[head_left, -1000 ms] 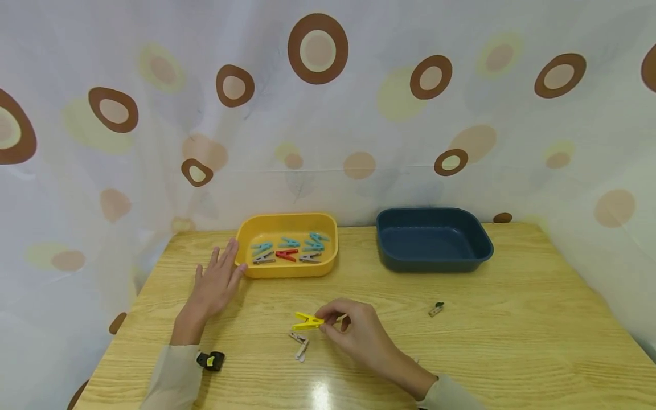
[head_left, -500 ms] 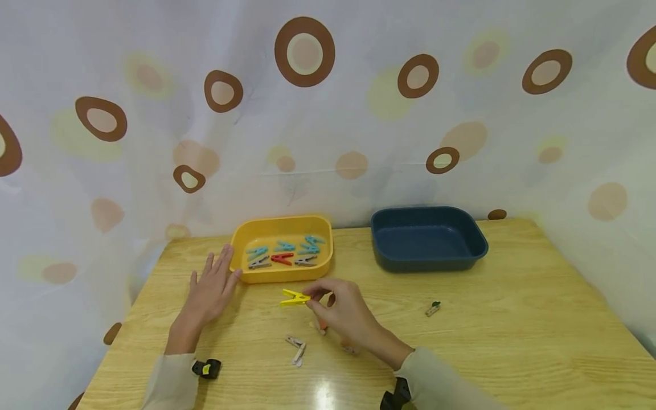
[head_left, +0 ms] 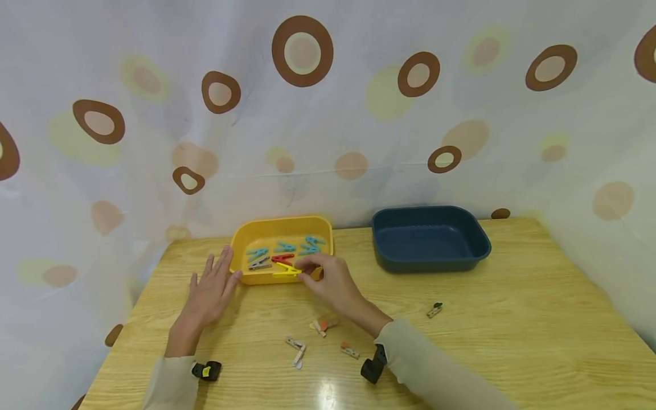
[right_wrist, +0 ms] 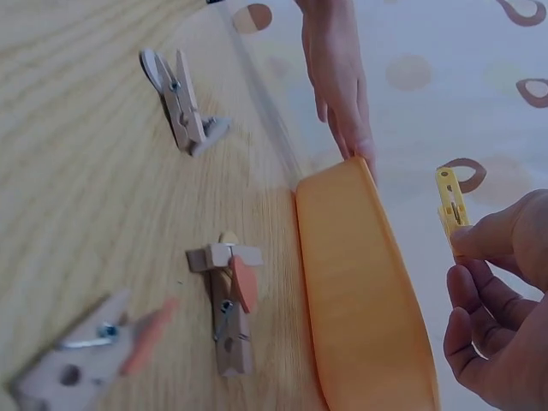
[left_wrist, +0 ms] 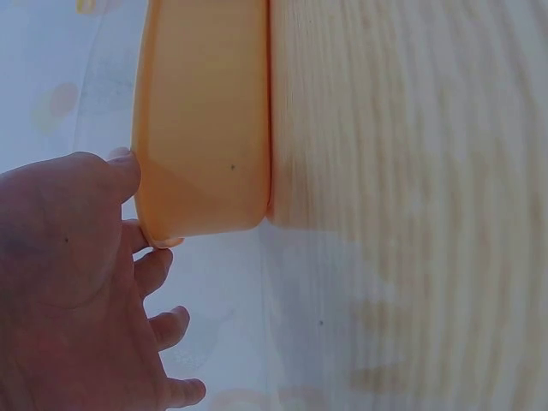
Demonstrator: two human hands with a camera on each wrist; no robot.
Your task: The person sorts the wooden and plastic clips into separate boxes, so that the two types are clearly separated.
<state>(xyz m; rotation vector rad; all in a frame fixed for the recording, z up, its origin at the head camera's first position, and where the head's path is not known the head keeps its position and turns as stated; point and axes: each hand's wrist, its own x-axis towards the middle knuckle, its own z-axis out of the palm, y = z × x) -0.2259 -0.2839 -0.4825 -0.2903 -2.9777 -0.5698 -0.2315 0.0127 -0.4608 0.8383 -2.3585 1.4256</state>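
Yellow tray (head_left: 261, 278) is sitting at the table's back edge, left of centre, holding plastic clothespins: four light-blue clothespins (head_left: 258, 253), a red clothespin (head_left: 279, 258) in the middle and a gray clothespin (head_left: 259, 265) at front left. Right front corner is being blocked by the right hand (head_left: 333, 285), so can't tell what's lying there.

Right hand is pinching a yellow plastic clothespin (head_left: 294, 271) between thumb and fingertips, gripping one end, the V-shaped end pointing left. Clothespin is hanging at the tray's front rim, overlapping the red one in head view; can't tell whether it's touching the rim.

Left hand (head_left: 207, 293) is keeping its fingers spread, touching the tray's left end at the rim.

Navy tray (head_left: 430, 265) is standing to the right, well apart from the yellow one, with its inner walls and floor showing.

Wooden clothespins are lying on the table (head_left: 512, 319) in front: an L-shaped pair (head_left: 299, 357) with a pale disc, a crossed cluster (head_left: 320, 329) with an orange piece, a single orange-tipped pin (head_left: 351, 351) near the right forearm, and a green-topped pin (head_left: 434, 311) lying farther right, in front of the navy tray. Patterned curtain (head_left: 328, 125) is hanging behind.
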